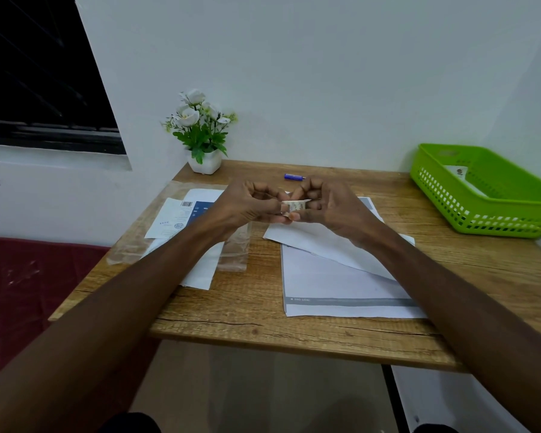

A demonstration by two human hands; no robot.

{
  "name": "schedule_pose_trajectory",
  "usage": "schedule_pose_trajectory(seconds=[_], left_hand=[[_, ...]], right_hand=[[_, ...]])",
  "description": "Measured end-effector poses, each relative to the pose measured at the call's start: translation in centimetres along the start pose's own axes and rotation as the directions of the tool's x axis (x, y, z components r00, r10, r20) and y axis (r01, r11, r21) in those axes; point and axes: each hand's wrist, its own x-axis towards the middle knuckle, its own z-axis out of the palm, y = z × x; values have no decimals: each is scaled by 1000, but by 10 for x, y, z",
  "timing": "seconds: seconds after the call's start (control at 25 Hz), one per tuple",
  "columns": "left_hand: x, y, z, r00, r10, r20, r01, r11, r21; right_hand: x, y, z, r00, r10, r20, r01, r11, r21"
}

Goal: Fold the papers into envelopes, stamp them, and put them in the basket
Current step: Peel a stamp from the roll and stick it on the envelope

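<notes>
Both hands meet above the middle of the wooden table (247,310). My left hand (247,204) and my right hand (328,204) pinch a small printed stamp (295,205) between their fingertips, held in the air. Under them lies a folded white envelope (319,245) on top of a flat sheet of paper (341,285) with a grey band along its near edge. A green plastic basket (497,210) stands at the right end of the table, with a white envelope (456,171) lying inside it.
To the left lie more papers (172,218), one with a barcode, partly inside a clear plastic sleeve (231,251). A blue glue stick (292,177) lies behind my hands. A white pot of flowers (202,132) stands at the back left against the wall.
</notes>
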Motion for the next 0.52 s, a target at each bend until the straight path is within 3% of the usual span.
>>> schedule_pose_trajectory(seconds=[0.16, 0.52], left_hand=[[1, -1, 1, 1000, -5, 5, 5, 998, 56], [2, -2, 6, 1000, -27, -16, 27, 999, -34]], right_hand=[[-1, 0, 2, 1000, -7, 5, 7, 999, 47], [3, 3, -1, 1000, -21, -16, 22, 994, 104]])
